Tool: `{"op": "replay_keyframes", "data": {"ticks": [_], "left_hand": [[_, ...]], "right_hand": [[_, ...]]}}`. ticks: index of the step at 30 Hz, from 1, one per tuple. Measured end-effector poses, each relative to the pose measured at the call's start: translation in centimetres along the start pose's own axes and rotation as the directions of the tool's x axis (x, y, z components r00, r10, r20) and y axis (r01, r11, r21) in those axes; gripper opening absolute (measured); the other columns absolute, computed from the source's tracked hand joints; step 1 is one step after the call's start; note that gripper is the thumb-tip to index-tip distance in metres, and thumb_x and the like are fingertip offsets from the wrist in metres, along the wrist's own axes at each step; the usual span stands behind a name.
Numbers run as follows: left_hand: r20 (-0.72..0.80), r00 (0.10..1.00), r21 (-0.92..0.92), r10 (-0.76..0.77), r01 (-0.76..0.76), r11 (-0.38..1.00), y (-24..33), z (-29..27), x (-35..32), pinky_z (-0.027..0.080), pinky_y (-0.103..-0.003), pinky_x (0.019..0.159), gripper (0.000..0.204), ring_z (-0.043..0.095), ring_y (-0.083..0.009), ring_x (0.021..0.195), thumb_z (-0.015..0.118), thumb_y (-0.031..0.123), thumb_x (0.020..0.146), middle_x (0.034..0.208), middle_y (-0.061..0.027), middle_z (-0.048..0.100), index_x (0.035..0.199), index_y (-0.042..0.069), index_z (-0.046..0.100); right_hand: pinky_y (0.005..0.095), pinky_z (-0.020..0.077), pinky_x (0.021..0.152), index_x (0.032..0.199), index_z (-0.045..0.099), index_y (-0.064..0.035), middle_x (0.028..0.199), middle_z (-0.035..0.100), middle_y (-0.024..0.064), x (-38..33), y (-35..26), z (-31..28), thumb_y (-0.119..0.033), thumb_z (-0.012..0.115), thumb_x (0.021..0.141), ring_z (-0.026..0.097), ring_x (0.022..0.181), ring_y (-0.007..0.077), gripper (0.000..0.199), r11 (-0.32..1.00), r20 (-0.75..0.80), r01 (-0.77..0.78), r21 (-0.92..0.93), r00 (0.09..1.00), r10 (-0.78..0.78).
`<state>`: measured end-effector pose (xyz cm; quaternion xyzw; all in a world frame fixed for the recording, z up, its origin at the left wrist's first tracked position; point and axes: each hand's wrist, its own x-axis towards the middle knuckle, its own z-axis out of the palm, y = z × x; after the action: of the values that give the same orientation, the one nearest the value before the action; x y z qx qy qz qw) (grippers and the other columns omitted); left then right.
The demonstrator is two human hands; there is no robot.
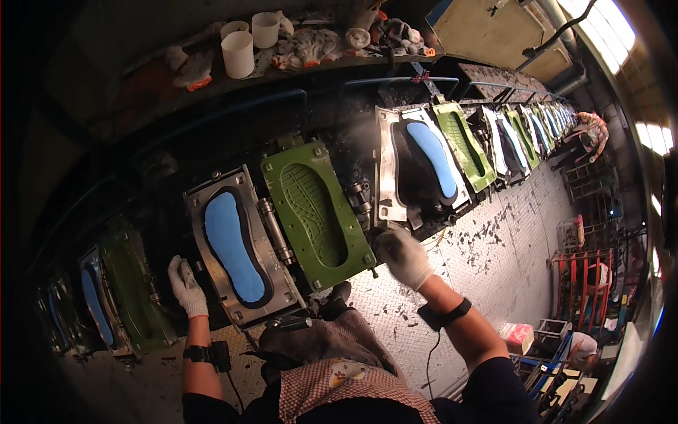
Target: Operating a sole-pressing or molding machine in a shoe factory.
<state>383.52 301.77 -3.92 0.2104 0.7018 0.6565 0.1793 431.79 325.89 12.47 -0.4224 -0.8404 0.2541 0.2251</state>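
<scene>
My left hand (pixel 187 286), in a white knit glove, is beside the left edge of a metal shoe-sole mould half (pixel 200 194). Its fingers point up, loosely stretched, with nothing visible in them. A blue sole-shaped piece (pixel 233 247) with a black border lies in that mould. Joined to it by a hinge, a green mould half (pixel 311 212) with a tread-patterned cavity lies open. My right hand (pixel 406 258), in a dirty white glove, is at the near corner of another metal mould (pixel 387 162). Its fingertips are dark and blend into shadow. That mould holds another blue sole piece (pixel 434 159) and black material.
More open moulds (pixel 519 138) line up to the far right, others to the left. White cups (pixel 237 55) and used gloves (pixel 307 48) lie on a back ledge. Black scraps litter the metal floor (pixel 487 261). A person (pixel 592 134) bends over the line far right; red racks (pixel 583 283) stand nearby.
</scene>
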Motion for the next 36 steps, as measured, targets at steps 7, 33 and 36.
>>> {"op": "replay_keyframes", "data": {"ticks": [7, 33, 36], "left_hand": [[0.678, 0.690, 0.160, 0.255, -0.477, 0.864, 20.1, 30.4, -16.2, 0.047, -0.047, 0.110, 0.041, 0.060, -0.0360, 0.127, 0.069, 0.024, 0.095, 0.133, -0.0194, 0.062, 0.130, 0.004, 0.061], [0.259, 0.900, 0.490, -0.350, 0.190, 0.851, 12.1, 62.7, -32.4, 0.035, -0.047, 0.120, 0.114, 0.038, -0.0462, 0.145, 0.089, 0.019, 0.073, 0.154, -0.0308, 0.035, 0.159, -0.004, 0.018], [0.394, 0.904, 0.609, 0.163, -0.390, 0.691, 13.3, 64.2, -29.3, 0.038, -0.049, 0.118, 0.111, 0.041, -0.0467, 0.141, 0.090, 0.014, 0.067, 0.153, -0.0276, 0.037, 0.158, 0.002, 0.029]], "right_hand": [[0.0479, 0.0574, 0.077, 0.116, 0.058, -0.0086, 0.102, 0.067, 0.0170, 15.8, 16.8, -6.7, -0.022, 0.065, 0.093, 0.070, 0.093, 0.0370, 0.029, 0.668, 0.042, -0.068, -0.741, 0.988, 0.148], [0.0488, 0.0302, 0.123, 0.145, 0.050, -0.0018, 0.157, 0.042, 0.0255, 20.1, 29.2, -12.9, -0.029, 0.061, 0.097, 0.040, 0.145, 0.0438, 0.057, 0.936, 0.080, 0.314, -0.161, 0.949, -0.305], [0.0487, 0.0299, 0.123, 0.146, 0.050, -0.0013, 0.159, 0.039, 0.0267, 23.2, 31.5, -12.0, -0.032, 0.060, 0.097, 0.037, 0.147, 0.0448, 0.059, 0.931, 0.152, 0.341, -0.133, 0.935, -0.321]]}}
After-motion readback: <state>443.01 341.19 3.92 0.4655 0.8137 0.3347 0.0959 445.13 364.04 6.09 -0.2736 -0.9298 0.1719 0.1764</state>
